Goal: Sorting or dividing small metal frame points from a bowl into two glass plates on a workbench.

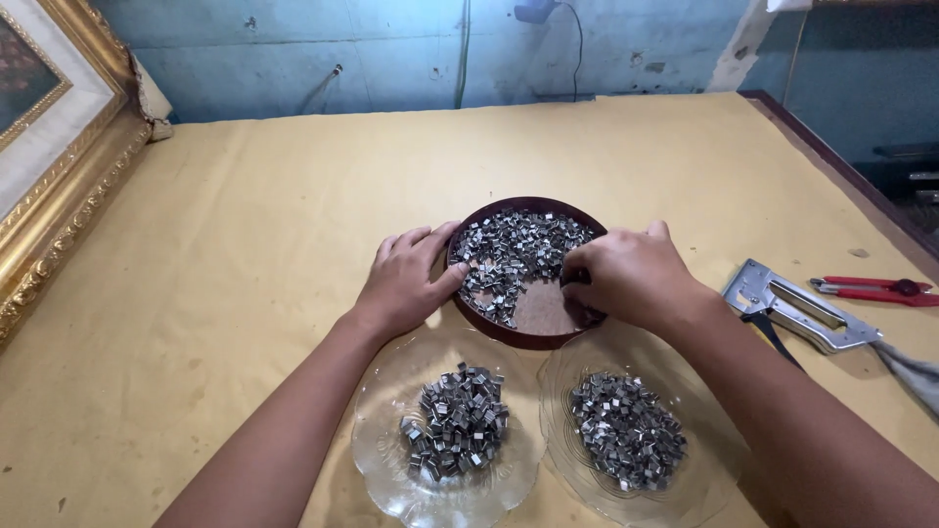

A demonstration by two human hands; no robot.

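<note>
A table (293,196) covered in yellow-tan paper carries a round dark-brown dish (518,337) and two clear glass plates (391,469), each bearing small metal clips. A metal staple gun (792,308), a red-handled tool (875,289) and a gilded picture frame (59,196) lie at its sides.

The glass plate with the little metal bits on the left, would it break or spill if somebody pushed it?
The left glass plate looks thin and clear, so it is probably fragile. It is shallow, so its pile of metal clips would likely scatter if tipped. On the paper-covered table it would probably slide rather than roll.

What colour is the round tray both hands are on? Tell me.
The round tray has a dark maroon-brown rim and a lighter brown floor, seen in the head view.
</note>
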